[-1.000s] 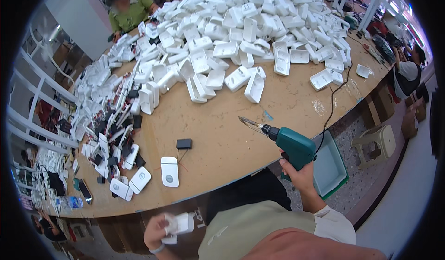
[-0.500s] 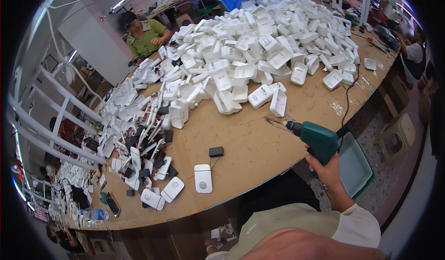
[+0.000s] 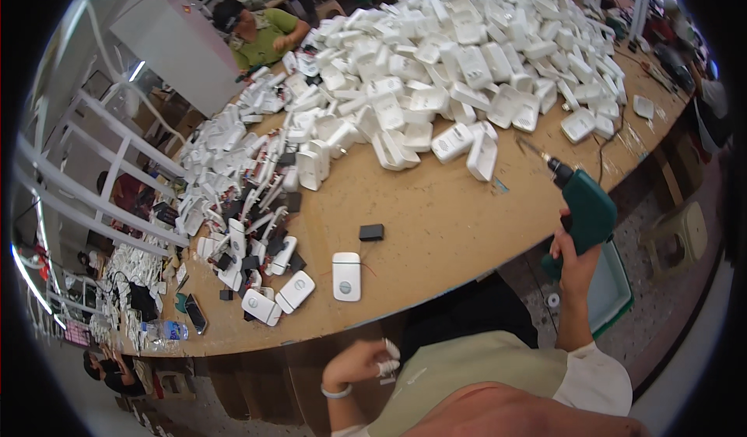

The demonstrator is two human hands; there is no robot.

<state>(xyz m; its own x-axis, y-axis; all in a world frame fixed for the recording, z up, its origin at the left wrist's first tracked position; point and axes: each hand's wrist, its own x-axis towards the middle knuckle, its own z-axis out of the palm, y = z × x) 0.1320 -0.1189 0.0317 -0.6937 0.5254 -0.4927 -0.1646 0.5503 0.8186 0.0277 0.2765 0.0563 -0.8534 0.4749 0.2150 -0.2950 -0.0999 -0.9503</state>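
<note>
- While the right hand (image 3: 574, 254) wraps firmly around its handle, a green pistol-shaped tool (image 3: 590, 207) is held up at the right, above the near edge of the table (image 3: 436, 231), its thin metal tip pointing up and left.
- A dark cord (image 3: 611, 141) lies on the tabletop behind the tool.
- The left hand (image 3: 362, 363), well apart from the right, is low in front of the person's body with fingers curled; white pieces (image 3: 389, 358) show at its fingertips, and I cannot tell whether they are gripped or worn. A pale band (image 3: 336, 393) circles that wrist.
- On the tabletop between the hands and the far pile lies a flat white unit (image 3: 346, 281) with a round grey disc, just in front of a small black box (image 3: 371, 232).
- To the left, more white units mix with black boxes and wires in a cluttered heap (image 3: 261, 238).
- Behind, a large mound of white casings (image 3: 459, 63) covers the far side.
- Below the tool, a green-rimmed tray (image 3: 611, 293) sits near a beige stool (image 3: 675, 242).
- Across the table, a co-worker in a green shirt (image 3: 264, 40) sits at the mound's left.
</note>
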